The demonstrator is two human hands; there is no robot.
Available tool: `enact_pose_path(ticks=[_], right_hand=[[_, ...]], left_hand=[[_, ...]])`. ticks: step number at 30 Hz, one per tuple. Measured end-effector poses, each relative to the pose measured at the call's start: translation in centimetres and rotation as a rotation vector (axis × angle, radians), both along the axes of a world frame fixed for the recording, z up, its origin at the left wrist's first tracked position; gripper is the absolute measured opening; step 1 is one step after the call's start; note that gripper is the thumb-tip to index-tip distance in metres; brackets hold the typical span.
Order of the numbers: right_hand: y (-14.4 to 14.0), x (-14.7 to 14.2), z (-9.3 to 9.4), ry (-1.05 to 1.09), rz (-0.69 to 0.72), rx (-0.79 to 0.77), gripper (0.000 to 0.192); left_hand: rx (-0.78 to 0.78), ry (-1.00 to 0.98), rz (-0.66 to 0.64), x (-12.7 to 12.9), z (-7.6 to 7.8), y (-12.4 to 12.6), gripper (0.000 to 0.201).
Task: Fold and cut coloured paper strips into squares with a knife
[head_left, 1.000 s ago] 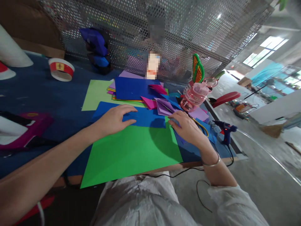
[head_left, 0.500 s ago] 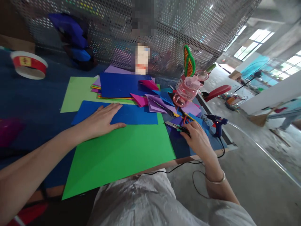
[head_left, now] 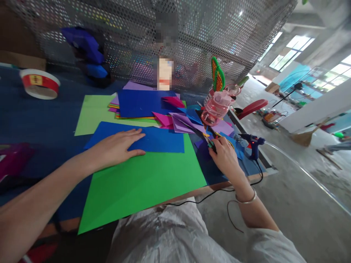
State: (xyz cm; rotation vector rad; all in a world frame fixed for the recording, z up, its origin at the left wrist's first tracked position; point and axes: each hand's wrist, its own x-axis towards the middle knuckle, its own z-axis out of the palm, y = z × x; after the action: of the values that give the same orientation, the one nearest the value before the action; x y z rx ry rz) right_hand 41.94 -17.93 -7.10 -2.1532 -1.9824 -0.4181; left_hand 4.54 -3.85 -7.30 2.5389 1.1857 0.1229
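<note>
Scissors [head_left: 208,141]: lie on the table at the fingertips of the right hand [head_left: 225,157]; long axis runs from the fingers up and left toward the purple folded paper [head_left: 183,123], blade tip pointing away from the person; only part shows, handle under the fingers.
Right hand grip: fingers curled down over the scissors' handle end, touching it; whether they close round it cannot be told.
Left hand [head_left: 116,147]: flat, fingers spread, palm pressing the blue sheet [head_left: 161,140]; holds nothing.
Blue sheet: long axis left to right, lying over the far edge of the green sheet [head_left: 142,179], just left of the right-hand grip.
Beyond the grip: loose pink and purple folded pieces, then a paper stack [head_left: 137,106] topped by dark blue.
Pink container [head_left: 216,107]: stands just beyond the grip; holds a green-and-orange object standing upright.
Glue gun [head_left: 252,140]: just right of the grip, near the table edge, its cable trailing over it.
Tape roll [head_left: 40,84]: well apart, far left.
</note>
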Motion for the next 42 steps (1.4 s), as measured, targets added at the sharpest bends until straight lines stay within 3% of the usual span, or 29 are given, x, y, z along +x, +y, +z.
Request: enact_pose_path(ticks=[11, 14, 19, 23, 26, 29, 32, 36, 38, 39, 40, 42], right_hand=[[-1.1, -1.5, 0.5, -0.016, 0.027, 0.072, 0.033], [-1.1, -3.0, 1.2, 0.07, 0.187, 0.049, 0.034], [-0.3, -6.0, 2.4, 0.138, 0.477, -0.148, 0.037], [-0.2, -7.8, 2.4, 0.075, 0.636, -0.336, 0.064], [-0.7, -8.7, 1.7, 0.051, 0.692, -0.392, 0.078], [-1.2, -9.2, 1.0, 0.024, 0.665, -0.362, 0.073], [-1.6, -9.6, 0.6, -0.012, 0.653, -0.326, 0.066], [-1.8, -9.7, 0.4, -0.041, 0.665, -0.291, 0.059], [-1.8, -9.7, 0.3, -0.034, 0.664, -0.27, 0.057], [-1.8, -9.7, 0.2, -0.028, 0.664, -0.258, 0.057], [-1.9, -9.6, 0.1, -0.021, 0.664, -0.243, 0.057], [-2.0, -9.6, -0.2, -0.013, 0.676, -0.206, 0.055]], left_hand=[[0.002, 0.005, -0.005, 0.0, 0.7, -0.4, 0.05], [-0.004, 0.027, -0.017, -0.1, 0.8, -0.6, 0.051], [-0.035, 0.084, -0.066, -0.5, 1.6, -1.4, 0.058], [-0.072, 0.099, -0.045, -0.9, 1.8, -2.2, 0.057], [-0.053, 0.071, -0.041, -1.4, 1.5, -2.6, 0.054], [0.037, -0.03, -0.077, -1.3, 1.1, -3.7, 0.052], [0.112, -0.153, -0.151, -0.1, 0.6, -5.9, 0.054], [-0.037, -0.114, -0.443, 1.3, -0.2, -7.5, 0.071], [0.013, -0.027, -0.296, 0.8, -0.1, -6.9, 0.061], [0.145, -0.017, -0.061, 0.3, 0.1, -6.2, 0.053], [0.225, -0.011, 0.092, -0.4, 0.5, -5.6, 0.053], [0.338, -0.007, 0.28, -1.6, 1.5, -4.7, 0.058]])
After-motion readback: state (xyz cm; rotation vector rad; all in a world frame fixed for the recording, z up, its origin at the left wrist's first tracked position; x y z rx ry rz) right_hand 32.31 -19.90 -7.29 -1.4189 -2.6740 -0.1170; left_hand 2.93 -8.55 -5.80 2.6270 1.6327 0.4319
